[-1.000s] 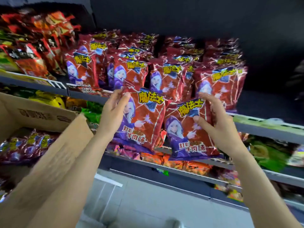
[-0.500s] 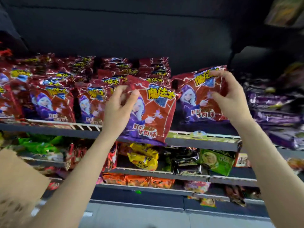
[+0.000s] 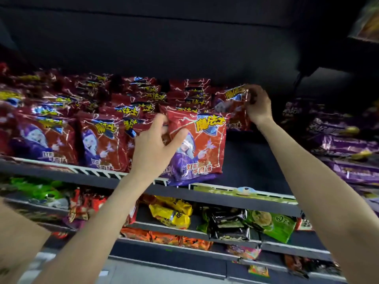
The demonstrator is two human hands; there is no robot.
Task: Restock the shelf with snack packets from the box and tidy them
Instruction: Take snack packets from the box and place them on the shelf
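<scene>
Left hand (image 3: 152, 152) pinches front packet (image 3: 200, 146); right hand (image 3: 258, 106), two o'clock, pinches rear packet (image 3: 231, 101) topside. We judge them light, crinkly; hold edges.

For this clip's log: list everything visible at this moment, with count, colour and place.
Red snack packets: many, exact count unclear, red with purple figure, in rows on the upper shelf.
Front packet: one, red, at the shelf lip, held by the left hand.
Rear packet: one, red, further back on the right.
Purple packets: several, right end of the shelf.
Yellow packets: at least two, lower shelf.
Green packet: one, lower shelf right.
Orange packets: a row, below.
Left hand: grips the front packet.
Right hand: pinches the rear packet's top.
</scene>
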